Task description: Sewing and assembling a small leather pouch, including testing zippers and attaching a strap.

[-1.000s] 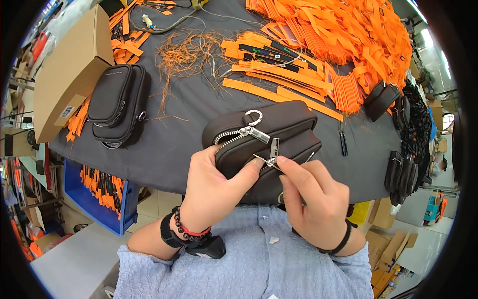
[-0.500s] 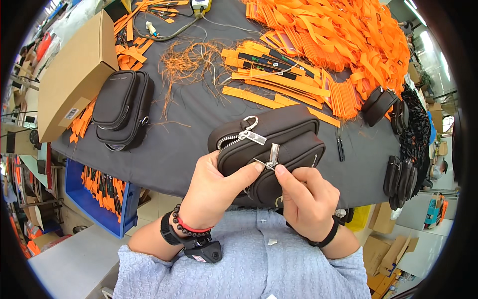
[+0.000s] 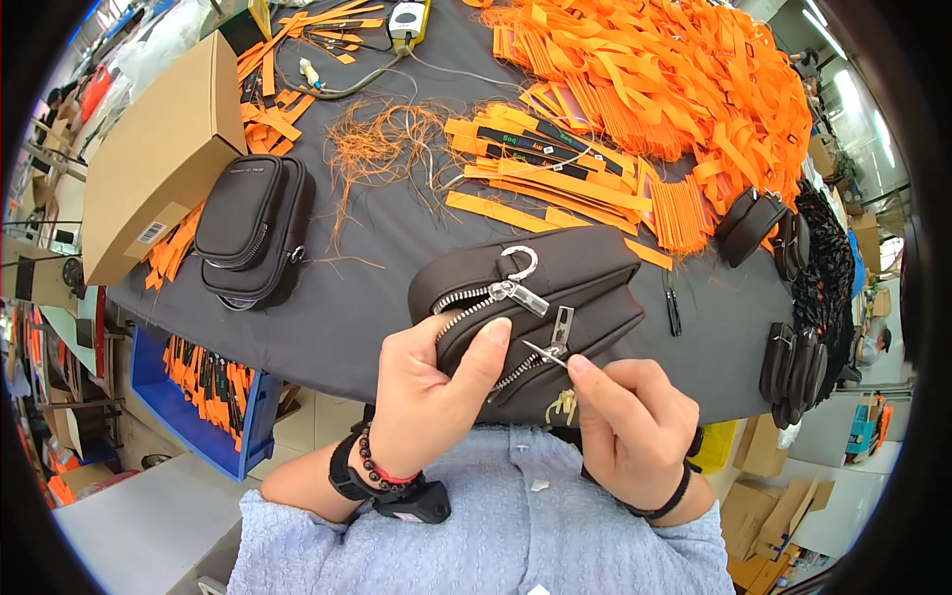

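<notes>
— Where was the black bag?
— Centre of the frame; the left hand clasped it beside the open zip; the right hand pinched a thin metal piece.
— Its handling?
— Probably light, softly padded; best held round its sides.

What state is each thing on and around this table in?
Held black bag: upper zipper open
Left hand: gripping that bag, fingers inside
Thin metal piece: pinched in the right hand
Bag at left: lying unheld
Orange straps: heaped
Orange threads: tangled
Blue bin: holding orange and black strips
</notes>
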